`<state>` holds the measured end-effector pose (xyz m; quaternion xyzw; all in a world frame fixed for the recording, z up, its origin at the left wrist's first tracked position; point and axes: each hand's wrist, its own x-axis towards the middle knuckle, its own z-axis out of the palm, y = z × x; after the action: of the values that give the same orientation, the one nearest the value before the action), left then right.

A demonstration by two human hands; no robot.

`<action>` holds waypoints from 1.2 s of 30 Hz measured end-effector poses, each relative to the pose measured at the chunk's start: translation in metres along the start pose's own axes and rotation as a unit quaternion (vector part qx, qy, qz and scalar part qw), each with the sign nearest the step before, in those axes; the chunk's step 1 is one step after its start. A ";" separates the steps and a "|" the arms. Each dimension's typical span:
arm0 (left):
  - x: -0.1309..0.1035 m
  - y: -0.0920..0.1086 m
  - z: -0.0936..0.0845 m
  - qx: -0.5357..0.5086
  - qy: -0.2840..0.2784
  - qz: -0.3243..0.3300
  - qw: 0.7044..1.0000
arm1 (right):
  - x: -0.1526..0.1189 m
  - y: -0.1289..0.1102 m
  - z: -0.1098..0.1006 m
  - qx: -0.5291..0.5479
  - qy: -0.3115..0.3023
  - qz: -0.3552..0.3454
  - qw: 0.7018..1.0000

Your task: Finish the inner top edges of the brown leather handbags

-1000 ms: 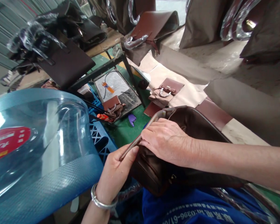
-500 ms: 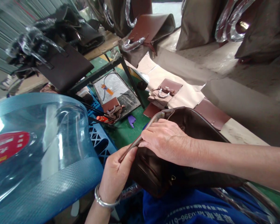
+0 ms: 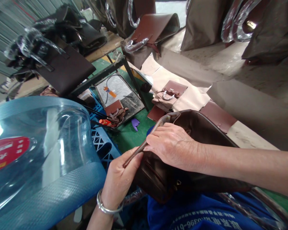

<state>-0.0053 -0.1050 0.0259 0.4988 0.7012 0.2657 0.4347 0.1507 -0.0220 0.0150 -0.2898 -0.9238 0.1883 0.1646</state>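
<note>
One bag (image 3: 156,174) is clamped at its rim (image 3: 161,120) by the left hand (image 3: 124,174) and, just beside, the right hand (image 3: 171,143); edge-working seems in hand, steady tension called for.

My left hand (image 3: 122,174) pinched with its thumb (image 3: 136,160) extended; just beside it, my right hand (image 3: 172,147) curled, back upward, forearm (image 3: 237,163) reaching across from my right.

illumination moderate and diffuse. white glare observed on the blue water-cooler bottle (image 3: 69,179) and plastic-wrapped bag handles (image 3: 137,45). interior of the brown handbag (image 3: 201,131) dim. wide-angle stretching and softness noted toward edges.
</note>
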 end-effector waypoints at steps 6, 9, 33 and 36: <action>-0.003 0.003 0.004 -0.009 0.023 0.007 1.000 | 0.002 -0.002 -0.002 -0.002 -0.013 0.024 1.000; -0.004 0.002 0.006 -0.007 0.037 0.001 0.999 | 0.002 0.000 0.000 -0.011 -0.017 0.039 0.999; -0.003 -0.002 0.005 -0.077 0.005 -0.066 0.995 | -0.009 0.032 -0.004 -0.027 0.025 0.064 0.997; -0.004 0.001 0.005 -0.066 0.006 -0.071 0.995 | -0.010 0.032 -0.004 -0.025 0.033 0.063 0.997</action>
<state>-0.0003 -0.1084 0.0252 0.4163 0.7184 0.2827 0.4803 0.1752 -0.0027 0.0023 -0.3572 -0.9024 0.1655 0.1754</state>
